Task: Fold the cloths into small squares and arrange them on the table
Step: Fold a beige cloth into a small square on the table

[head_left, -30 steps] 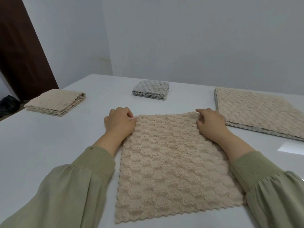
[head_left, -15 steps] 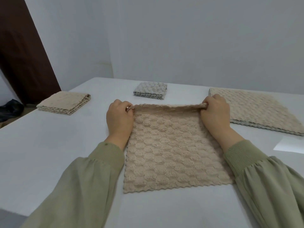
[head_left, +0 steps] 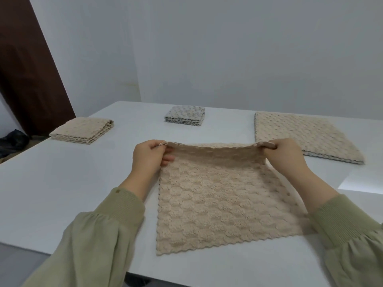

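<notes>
Item: dark brown door (head_left: 27, 75), beyond the table's left side, set against the white wall. A black bag (head_left: 12, 139) lies on the floor at its foot.

Item: white table (head_left: 62, 193), broad and smooth-topped, carrying all that follows.

Item: folded beige cloth pile (head_left: 81, 130), several layers, squared up, near the far left corner of the table.

Item: folded grey cloth square (head_left: 185, 115), small and layered, at the middle of the far edge, well apart from the beige pile.

Item: left hand (head_left: 148, 160), from an olive-green sleeve (head_left: 116, 214). Its grip is clamped on the far left corner of the working cloth, with fingers showing beneath the raised edge.

Item: beige scallop-edged textured cloth (head_left: 217, 204), the working piece, at the middle of the table toward the near edge. Its near part lies flat on the table. Its far edge is held up off the surface between the two hands, sagging a little in the middle.

Item: right hand (head_left: 286, 156), likewise sleeved in olive green. Its grip is clamped on the far right corner of the same cloth, the corner bunched under the fingers.

Item: flat pile of unfolded beige cloths (head_left: 306, 135), large, near the far right corner of the table, just beyond the right hand. A paler edge shows beneath the top layer.
</notes>
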{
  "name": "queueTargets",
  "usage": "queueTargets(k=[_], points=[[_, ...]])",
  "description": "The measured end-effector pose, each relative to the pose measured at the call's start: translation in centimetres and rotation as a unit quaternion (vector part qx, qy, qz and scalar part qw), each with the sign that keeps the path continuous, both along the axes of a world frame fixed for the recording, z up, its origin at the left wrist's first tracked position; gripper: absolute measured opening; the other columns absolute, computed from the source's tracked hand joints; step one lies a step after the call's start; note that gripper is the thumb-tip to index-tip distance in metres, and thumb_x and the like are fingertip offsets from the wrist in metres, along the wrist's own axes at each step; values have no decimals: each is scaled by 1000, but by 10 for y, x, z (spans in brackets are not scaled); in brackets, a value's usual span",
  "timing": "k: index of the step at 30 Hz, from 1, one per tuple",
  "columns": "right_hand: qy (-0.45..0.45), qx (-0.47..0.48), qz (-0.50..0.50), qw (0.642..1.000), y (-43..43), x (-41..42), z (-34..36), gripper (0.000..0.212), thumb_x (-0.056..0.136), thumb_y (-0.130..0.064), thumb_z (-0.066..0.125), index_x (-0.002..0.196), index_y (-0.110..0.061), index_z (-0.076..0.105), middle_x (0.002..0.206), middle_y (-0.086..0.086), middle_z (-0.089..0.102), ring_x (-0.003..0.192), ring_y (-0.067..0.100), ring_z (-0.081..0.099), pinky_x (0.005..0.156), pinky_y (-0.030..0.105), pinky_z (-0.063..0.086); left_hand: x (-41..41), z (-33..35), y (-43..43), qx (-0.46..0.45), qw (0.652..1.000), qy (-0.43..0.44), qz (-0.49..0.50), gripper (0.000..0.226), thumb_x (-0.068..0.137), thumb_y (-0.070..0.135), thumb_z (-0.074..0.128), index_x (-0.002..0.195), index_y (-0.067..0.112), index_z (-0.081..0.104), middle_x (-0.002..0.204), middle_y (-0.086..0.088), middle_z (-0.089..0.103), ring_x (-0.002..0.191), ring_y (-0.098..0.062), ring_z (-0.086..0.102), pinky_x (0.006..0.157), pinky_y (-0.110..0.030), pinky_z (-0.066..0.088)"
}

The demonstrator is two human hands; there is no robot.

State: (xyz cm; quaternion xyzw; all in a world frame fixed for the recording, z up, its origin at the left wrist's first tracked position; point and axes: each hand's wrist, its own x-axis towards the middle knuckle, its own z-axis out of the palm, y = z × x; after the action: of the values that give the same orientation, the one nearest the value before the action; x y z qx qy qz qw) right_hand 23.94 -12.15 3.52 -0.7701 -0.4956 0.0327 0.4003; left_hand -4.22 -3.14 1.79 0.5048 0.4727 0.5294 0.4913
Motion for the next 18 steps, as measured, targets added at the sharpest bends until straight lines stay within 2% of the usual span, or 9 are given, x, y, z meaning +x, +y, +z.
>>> queueTargets(k=[2,3,5,7,8,10,13,14,18], points=[[72,13,23,997,-2,-3,-3,32,84,0,48,54,-8,53,47,9,47,44,23,41,51,31,35,1,0,1,-9,999,-23,-24,17,94,6,52,97,11,67,96,-12,71,79,-20,71,67,-27,55],[113,26,37,993,-3,-8,-2,29,85,4,44,69,-6,66,56,10,58,48,26,52,53,34,45,1,0,2,-7,999,-30,-41,18,94,8,52,105,13,67,101,-9,71,87,-18,71,76,-28,55],[134,79,39,987,-4,-16,0,40,85,8,40,103,-10,71,89,5,69,73,30,64,69,37,54,0,2,4,24,996,-36,-72,27,95,9,52,118,16,62,112,-2,68,102,-13,66,92,-30,50],[132,143,57,979,-5,-23,6,44,87,6,42,117,-15,65,114,-2,64,95,15,62,85,20,49,-1,6,3,69,993,-42,-83,31,94,7,51,121,19,60,117,6,64,108,-5,60,97,-26,45],[145,163,69,973,-7,-26,9,42,88,3,43,120,-16,63,116,-5,62,98,7,59,84,9,45,-1,7,2,82,992,-45,-82,29,94,8,51,119,19,61,117,6,64,109,-4,59,95,-24,45],[168,161,72,970,-9,-29,9,34,92,-7,44,119,-16,63,116,-2,63,96,6,55,77,8,43,-2,9,0,67,994,-59,-65,21,93,10,53,107,17,67,109,1,68,103,-9,63,87,-22,49],[194,113,30,974,-11,-27,2,29,95,-22,45,101,-9,70,111,23,65,99,32,59,75,35,48,-6,9,0,-11,997,-69,-38,15,91,11,56,88,8,71,88,-7,71,81,-19,67,71,-23,53],[202,111,15,973,-14,-25,2,31,94,-26,47,95,-7,71,107,27,64,96,37,59,72,36,49,-7,9,1,-35,997,-56,-39,16,91,11,56,84,6,70,82,-8,71,73,-19,66,65,-23,54],[132,102,-16,986,-27,-13,2,25,86,-14,53,79,6,67,80,31,62,61,21,49,62,28,45,-11,13,-1,-91,994,42,-38,19,90,14,56,76,5,66,53,-4,63,45,-13,56,47,-21,49]])
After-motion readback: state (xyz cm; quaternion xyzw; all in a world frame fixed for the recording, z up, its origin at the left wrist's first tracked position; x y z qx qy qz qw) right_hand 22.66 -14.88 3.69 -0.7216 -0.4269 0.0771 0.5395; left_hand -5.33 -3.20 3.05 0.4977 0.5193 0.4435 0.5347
